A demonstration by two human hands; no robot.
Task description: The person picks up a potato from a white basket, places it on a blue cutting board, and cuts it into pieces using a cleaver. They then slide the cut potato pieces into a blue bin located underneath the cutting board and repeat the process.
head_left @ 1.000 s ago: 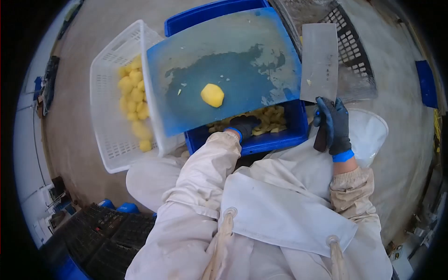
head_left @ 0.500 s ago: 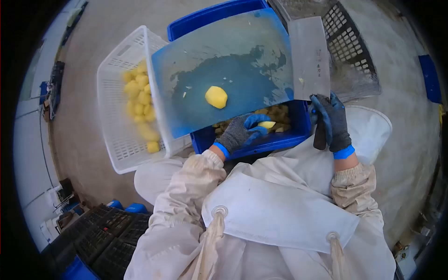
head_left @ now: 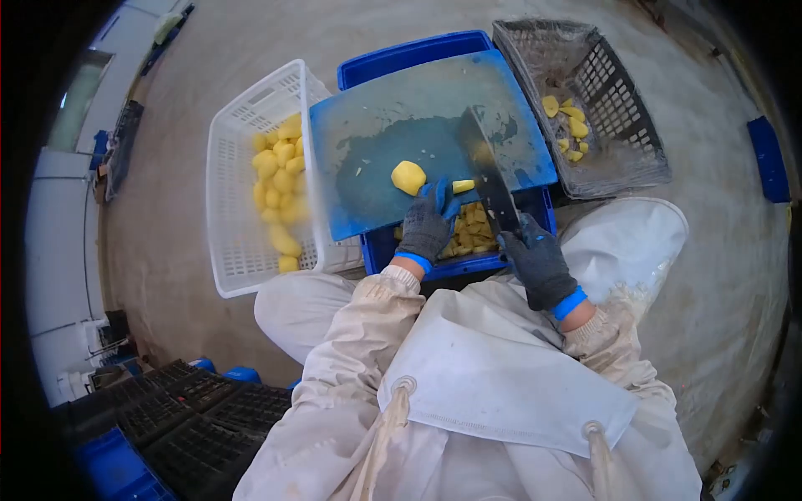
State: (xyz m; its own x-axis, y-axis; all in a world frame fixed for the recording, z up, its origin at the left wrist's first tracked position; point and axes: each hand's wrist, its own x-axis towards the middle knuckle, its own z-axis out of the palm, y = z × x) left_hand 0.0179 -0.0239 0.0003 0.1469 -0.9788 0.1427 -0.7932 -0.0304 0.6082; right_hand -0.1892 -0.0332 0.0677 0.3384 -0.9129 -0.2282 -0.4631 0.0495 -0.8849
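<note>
A peeled yellow potato (head_left: pixel 408 177) rests on the blue cutting board (head_left: pixel 443 83). Just below it, at the board's near edge, is my left hand (head_left: pixel 428 221) in a grey and blue glove, its fingertips close to a small cut potato piece (head_left: pixel 463 186). What the fingers touch is partly hidden. My right hand (head_left: pixel 539 260), gloved too, is closed round the handle of a wide cleaver (head_left: pixel 491 175), whose blade stands upright over the board, right of the piece. Under the board's near edge, a blue bin (head_left: pixel 455 267) holds many potato chunks (head_left: pixel 473 233).
To the left stands a white basket (head_left: pixel 224 192) of whole peeled potatoes (head_left: pixel 284 171). A dark plastic-lined crate (head_left: pixel 618 171) with several potato pieces (head_left: pixel 576 127) is at the right. Another blue bin (head_left: pixel 413 57) lies beyond the board. Black crates (head_left: pixel 196 417) are at the lower left.
The cleaver has turned from lying flat at the board's right side to upright over the board. My left hand has brought the cut piece from above the bin to the board's edge. The view has shifted.
</note>
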